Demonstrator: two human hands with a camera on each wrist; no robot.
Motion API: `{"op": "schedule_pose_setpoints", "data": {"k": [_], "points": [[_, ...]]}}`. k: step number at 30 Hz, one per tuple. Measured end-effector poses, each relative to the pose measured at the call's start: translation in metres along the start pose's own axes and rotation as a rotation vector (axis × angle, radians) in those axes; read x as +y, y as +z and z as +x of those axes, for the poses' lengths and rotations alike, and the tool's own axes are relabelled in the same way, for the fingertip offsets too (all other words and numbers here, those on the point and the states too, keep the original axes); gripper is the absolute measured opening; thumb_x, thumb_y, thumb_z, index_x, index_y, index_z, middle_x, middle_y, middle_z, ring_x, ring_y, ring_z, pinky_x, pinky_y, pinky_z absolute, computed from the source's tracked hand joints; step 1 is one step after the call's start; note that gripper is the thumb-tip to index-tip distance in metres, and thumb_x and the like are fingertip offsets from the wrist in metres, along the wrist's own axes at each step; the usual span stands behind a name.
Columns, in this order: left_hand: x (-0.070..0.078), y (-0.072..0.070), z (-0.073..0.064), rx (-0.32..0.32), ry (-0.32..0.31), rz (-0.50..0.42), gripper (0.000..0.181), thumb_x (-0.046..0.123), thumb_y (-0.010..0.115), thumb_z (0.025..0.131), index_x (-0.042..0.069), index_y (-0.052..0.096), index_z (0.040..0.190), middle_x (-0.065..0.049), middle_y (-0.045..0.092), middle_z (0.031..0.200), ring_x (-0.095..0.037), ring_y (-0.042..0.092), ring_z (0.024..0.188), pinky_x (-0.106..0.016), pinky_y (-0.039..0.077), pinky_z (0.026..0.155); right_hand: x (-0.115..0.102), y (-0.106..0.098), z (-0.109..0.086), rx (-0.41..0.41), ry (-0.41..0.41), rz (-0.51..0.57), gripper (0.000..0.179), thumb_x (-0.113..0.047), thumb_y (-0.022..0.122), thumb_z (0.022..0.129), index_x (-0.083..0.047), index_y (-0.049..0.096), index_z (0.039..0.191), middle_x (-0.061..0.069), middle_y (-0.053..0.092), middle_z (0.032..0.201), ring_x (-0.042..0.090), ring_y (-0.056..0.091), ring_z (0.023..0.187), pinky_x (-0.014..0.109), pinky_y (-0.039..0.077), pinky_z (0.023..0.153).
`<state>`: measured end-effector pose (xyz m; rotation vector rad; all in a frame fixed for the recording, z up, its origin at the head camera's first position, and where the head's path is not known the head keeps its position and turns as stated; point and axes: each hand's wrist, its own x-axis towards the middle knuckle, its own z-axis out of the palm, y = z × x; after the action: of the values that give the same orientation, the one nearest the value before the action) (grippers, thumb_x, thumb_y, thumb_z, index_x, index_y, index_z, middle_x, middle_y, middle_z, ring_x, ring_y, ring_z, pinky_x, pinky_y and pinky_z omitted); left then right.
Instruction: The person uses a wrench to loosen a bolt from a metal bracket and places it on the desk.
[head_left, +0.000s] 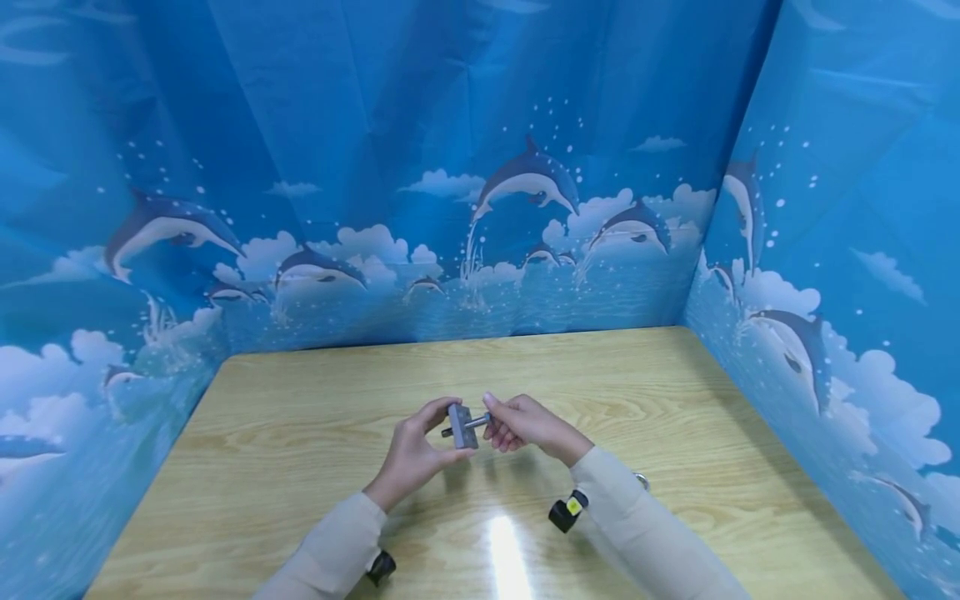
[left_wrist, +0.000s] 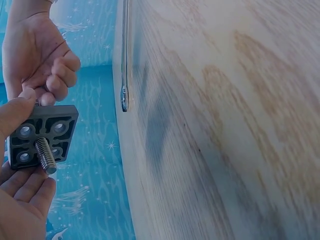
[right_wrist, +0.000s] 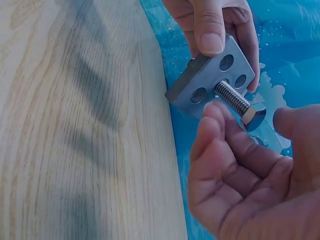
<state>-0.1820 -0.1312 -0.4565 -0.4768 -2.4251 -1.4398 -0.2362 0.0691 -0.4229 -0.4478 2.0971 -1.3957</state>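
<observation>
Our left hand (head_left: 412, 454) pinches the square grey plate (right_wrist: 207, 77) by opposite edges above the worktop (head_left: 300, 417); our right hand (head_left: 528, 423), loosely curled, grips nothing beside the hex bolt (right_wrist: 234, 97) through the plate's middle. A sideways push there could twist it from our pinch.

Downward head view; close, seemingly tilted wrist views, shared plate (right_wrist: 209, 78)

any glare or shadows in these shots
Head view: a bright white glare streak on the wood-grain table, near the bottom edge; left wrist view: a soft-edged dark shadow on the tabletop; right wrist view: similar soft shadows, shiny highlights on the hex bolt.
</observation>
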Motion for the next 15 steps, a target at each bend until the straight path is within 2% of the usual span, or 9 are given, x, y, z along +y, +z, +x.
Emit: {"op": "schedule_pose_setpoints", "data": {"k": [2, 5, 9, 12, 15], "points": [[0.000, 0.000, 0.000, -0.001, -0.008, 0.000, 0.071, 0.029, 0.080, 0.059, 0.014, 0.051, 0.122, 0.003, 0.055, 0.120, -0.012, 0.052, 0.110, -0.026, 0.044, 0.093, 0.000, 0.001, 0.000, 0.001, 0.010, -0.005, 0.075, -0.061, 0.036, 0.085, 0.007, 0.064, 0.084, 0.010, 0.063, 0.067, 0.017, 0.058, 0.055, 0.037, 0.055, 0.056], [0.000, 0.000, -0.001, -0.006, -0.011, 0.000, 0.069, 0.029, 0.080, 0.060, 0.020, 0.050, 0.122, 0.004, 0.055, 0.120, -0.011, 0.051, 0.111, -0.026, 0.044, 0.093, 0.000, 0.001, 0.000, 0.021, 0.022, -0.016, 0.066, -0.059, 0.042, 0.084, 0.003, 0.066, 0.078, 0.008, 0.062, 0.063, 0.013, 0.054, 0.051, 0.032, 0.053, 0.051], [-0.001, 0.000, -0.002, -0.014, -0.015, 0.000, 0.068, 0.027, 0.080, 0.061, 0.026, 0.049, 0.122, 0.004, 0.055, 0.120, -0.011, 0.051, 0.111, -0.028, 0.043, 0.094, -0.001, 0.000, 0.001, 0.038, 0.024, -0.039, 0.044, -0.045, 0.055, 0.084, -0.004, 0.067, 0.080, 0.008, 0.062, 0.066, 0.013, 0.054, 0.054, 0.034, 0.054, 0.055], [-0.001, 0.001, -0.003, -0.018, -0.028, -0.005, 0.069, 0.025, 0.081, 0.061, 0.028, 0.048, 0.122, 0.005, 0.054, 0.121, -0.011, 0.051, 0.111, -0.029, 0.044, 0.094, -0.003, 0.001, -0.001, 0.043, -0.022, -0.046, 0.027, -0.029, 0.062, 0.083, -0.004, 0.065, 0.090, 0.009, 0.062, 0.073, 0.014, 0.056, 0.061, 0.034, 0.054, 0.060], [-0.002, 0.001, -0.003, -0.018, -0.033, -0.013, 0.069, 0.025, 0.081, 0.060, 0.024, 0.049, 0.122, 0.002, 0.054, 0.121, -0.013, 0.051, 0.111, -0.031, 0.044, 0.094, -0.012, 0.002, -0.009, 0.062, -0.112, -0.057, 0.023, -0.013, 0.066, 0.080, -0.001, 0.062, 0.099, 0.016, 0.061, 0.081, 0.014, 0.055, 0.067, 0.035, 0.052, 0.063]]}}
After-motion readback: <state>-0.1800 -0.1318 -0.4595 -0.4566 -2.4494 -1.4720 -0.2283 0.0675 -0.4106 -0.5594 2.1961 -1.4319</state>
